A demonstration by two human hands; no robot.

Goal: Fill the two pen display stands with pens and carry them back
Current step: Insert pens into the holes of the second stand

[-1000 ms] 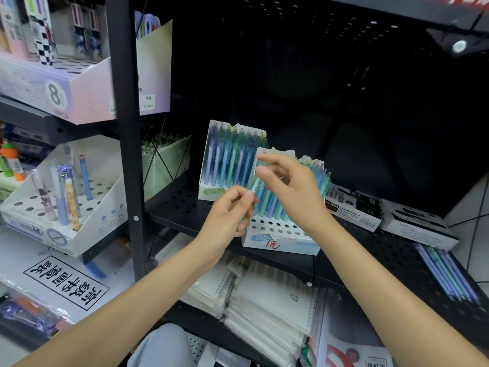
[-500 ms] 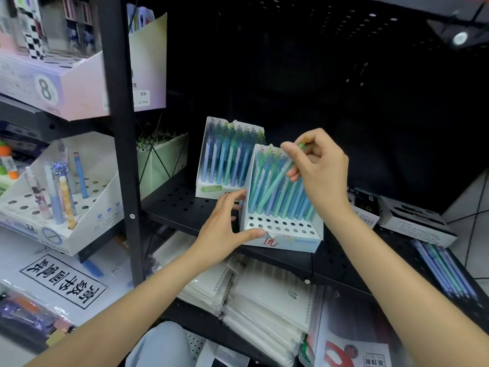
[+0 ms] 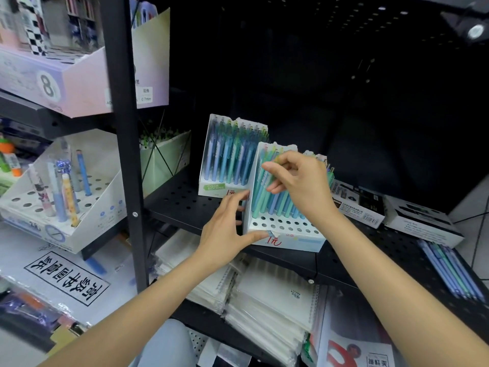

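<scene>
Now my left hand (image 3: 227, 229) grips the front pen stand (image 3: 287, 234) steady while my right hand (image 3: 299, 181) pinches a pen (image 3: 267, 178) into its hole

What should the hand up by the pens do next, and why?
Probably ease the pen pinched in the right hand down into an open hole of the front stand. Its two front rows of holes are unfilled, and the left hand grips the stand's front left corner, which should steady it. More loose pens lie on the shelf to the right.
</scene>
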